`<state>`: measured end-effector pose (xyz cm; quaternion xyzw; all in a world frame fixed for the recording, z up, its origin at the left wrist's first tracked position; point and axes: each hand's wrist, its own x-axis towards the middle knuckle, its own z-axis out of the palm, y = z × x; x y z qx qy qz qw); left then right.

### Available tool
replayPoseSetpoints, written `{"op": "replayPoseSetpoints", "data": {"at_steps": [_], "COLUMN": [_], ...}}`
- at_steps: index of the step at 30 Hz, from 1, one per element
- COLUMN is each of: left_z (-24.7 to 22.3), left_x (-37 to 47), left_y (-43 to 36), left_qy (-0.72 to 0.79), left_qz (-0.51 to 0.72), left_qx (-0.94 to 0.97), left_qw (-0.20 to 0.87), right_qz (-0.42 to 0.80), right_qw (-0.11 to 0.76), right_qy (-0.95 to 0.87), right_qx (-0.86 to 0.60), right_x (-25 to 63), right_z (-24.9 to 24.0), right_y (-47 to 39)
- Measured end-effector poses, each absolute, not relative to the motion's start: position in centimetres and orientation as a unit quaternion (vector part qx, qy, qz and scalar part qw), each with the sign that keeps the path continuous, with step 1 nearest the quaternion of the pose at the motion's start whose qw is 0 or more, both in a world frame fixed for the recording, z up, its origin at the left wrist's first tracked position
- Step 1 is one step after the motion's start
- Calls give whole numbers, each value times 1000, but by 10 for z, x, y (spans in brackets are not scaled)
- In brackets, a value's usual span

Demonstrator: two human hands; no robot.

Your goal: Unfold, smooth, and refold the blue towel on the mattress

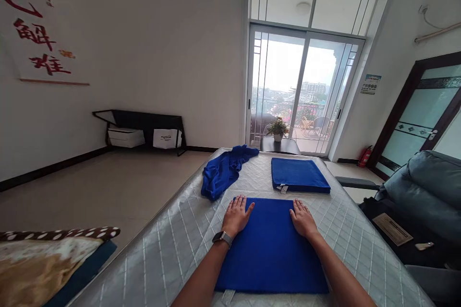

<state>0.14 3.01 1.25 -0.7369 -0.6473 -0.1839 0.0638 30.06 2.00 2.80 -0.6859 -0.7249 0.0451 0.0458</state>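
Note:
A flat blue cloth, squared off like a folded towel, lies in front of me on a quilted silvery mattress. My left hand rests flat on its far left corner, fingers stretched out and thumb apart. On the far right corner lies my right hand, also flat with fingers extended. A small white tag sticks out from the near edge of the cloth. Just beyond sits a neat stack of folded blue cloths with a white label. A crumpled blue cloth lies at the far left.
Past the mattress stands a chair with a potted plant before glass sliding doors. To the right is a dark padded armchair holding a brown card. A low black rack and patterned bedding are at left.

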Motion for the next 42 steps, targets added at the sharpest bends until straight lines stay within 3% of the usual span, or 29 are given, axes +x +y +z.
{"op": "replayPoseSetpoints", "data": {"at_steps": [22,26,34,42], "left_z": [23,36,27,10], "left_x": [-6,42,191,189], "left_y": [42,36,19,25], "left_qy": [-646,-632,-431,-475], "left_qz": [-114,-162,-227,-216], "left_qx": [-753,-754,-873,-852], "left_qw": [53,77,1,-49], "right_qz": [64,63,26,14], "right_qw": [96,99,76,67], "right_qy": [-716,-717,-748,-755], "right_qx": [-689,-687,-659,-652], "right_x": [301,300,310,312], "right_z": [30,28,16,12], "right_y": [16,17,18,21]}}
